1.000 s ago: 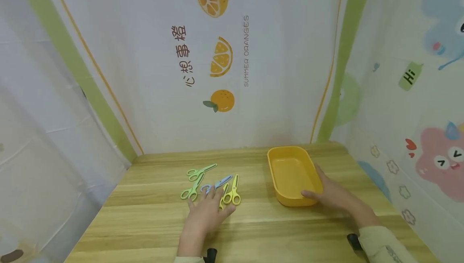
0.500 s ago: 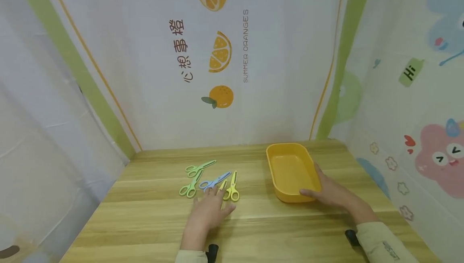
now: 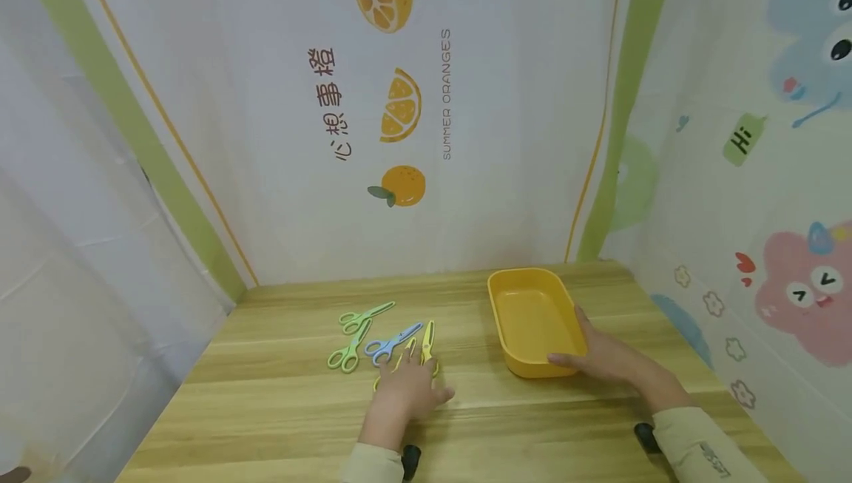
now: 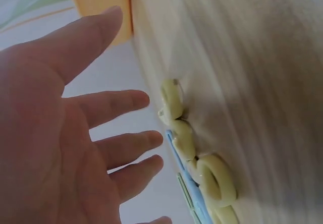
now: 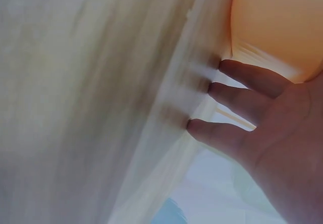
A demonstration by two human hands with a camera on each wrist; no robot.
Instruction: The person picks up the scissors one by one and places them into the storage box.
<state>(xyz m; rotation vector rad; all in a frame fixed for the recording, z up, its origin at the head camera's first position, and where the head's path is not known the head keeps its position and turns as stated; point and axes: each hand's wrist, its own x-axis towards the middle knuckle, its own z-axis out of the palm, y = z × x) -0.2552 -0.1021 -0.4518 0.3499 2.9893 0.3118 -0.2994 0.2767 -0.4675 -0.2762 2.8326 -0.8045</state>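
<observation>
On the wooden table lie a pair of green scissors (image 3: 376, 311), a second green pair (image 3: 352, 350) and blue scissors (image 3: 394, 342). Two yellow pairs, the left yellow scissors (image 3: 409, 350) and the right yellow scissors (image 3: 428, 336), lie partly beneath my left hand (image 3: 407, 393). That hand hovers with its fingers spread; in the left wrist view the fingertips (image 4: 141, 99) are close to the yellow handles (image 4: 218, 181) and nothing is in the palm. My right hand (image 3: 606, 353) holds a yellow plastic box (image 3: 532, 372) at its near right corner, thumb over the rim, other fingers outside, their tips at the tabletop.
The table (image 3: 279, 394) ends at a fabric backdrop (image 3: 506, 172) printed with oranges. Another printed curtain (image 3: 705, 202) stands along the right side, and a plain pale one (image 3: 80, 261) hangs at the left. A black wrist mount (image 3: 410, 461) sits by the left sleeve.
My left hand has shifted right, from near the blue and green scissors to over the yellow ones. The right hand and the box keep their place; the view has tilted slightly.
</observation>
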